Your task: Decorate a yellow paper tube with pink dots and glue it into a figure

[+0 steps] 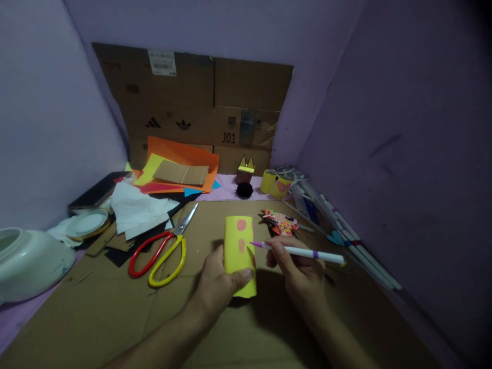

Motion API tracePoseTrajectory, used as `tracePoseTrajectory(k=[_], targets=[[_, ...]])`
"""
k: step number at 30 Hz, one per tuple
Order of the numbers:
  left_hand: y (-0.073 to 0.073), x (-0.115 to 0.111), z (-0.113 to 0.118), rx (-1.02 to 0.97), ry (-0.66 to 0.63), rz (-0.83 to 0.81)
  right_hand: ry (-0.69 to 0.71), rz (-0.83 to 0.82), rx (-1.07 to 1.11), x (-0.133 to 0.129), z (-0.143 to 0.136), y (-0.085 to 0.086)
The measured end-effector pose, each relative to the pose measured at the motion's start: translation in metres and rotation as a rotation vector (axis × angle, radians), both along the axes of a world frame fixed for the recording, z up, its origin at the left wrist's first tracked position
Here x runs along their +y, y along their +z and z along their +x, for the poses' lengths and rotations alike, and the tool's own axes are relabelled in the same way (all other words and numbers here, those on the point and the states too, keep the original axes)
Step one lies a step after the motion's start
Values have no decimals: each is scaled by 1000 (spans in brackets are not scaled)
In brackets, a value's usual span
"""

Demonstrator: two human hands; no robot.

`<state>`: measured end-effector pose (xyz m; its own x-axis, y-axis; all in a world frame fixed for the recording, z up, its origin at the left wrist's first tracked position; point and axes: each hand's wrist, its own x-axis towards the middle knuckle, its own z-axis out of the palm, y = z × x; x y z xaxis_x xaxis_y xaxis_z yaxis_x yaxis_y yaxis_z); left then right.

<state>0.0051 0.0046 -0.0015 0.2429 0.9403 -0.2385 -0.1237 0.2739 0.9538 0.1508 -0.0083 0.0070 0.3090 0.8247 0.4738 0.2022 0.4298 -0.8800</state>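
Note:
My left hand (221, 279) is wrapped round the lower part of a yellow paper tube (232, 256), its thumb pressed across the front. Reddish-pink spots mark the tube's face, one above the other, with more along its right edge. In my right hand (298, 266) is a white marker (315, 253) with a purple band and a purple-pink tip. That tip points left and lies at the tube's right side, close to the lower spot; whether it touches the paper I cannot tell. Scissors (179, 230) with one red and one yellow handle lie left of my left hand, blades apart.
Behind my right hand lies a patterned paper cutout (282, 222). Yellow decorated tubes (282, 187) and a cat-eared craft piece (245, 174) stand at the back. Coloured sheets (180, 146) and white paper (134, 207) are piled back left. A pale pot (34, 266) sits far left; white sticks (357, 246) lie right.

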Motion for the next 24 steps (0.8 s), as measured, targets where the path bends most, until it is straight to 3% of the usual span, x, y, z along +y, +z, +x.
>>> tracePoseTrajectory(k=[24], targets=[[1, -3, 2, 88, -9, 29, 54, 22, -31, 2, -3, -4]])
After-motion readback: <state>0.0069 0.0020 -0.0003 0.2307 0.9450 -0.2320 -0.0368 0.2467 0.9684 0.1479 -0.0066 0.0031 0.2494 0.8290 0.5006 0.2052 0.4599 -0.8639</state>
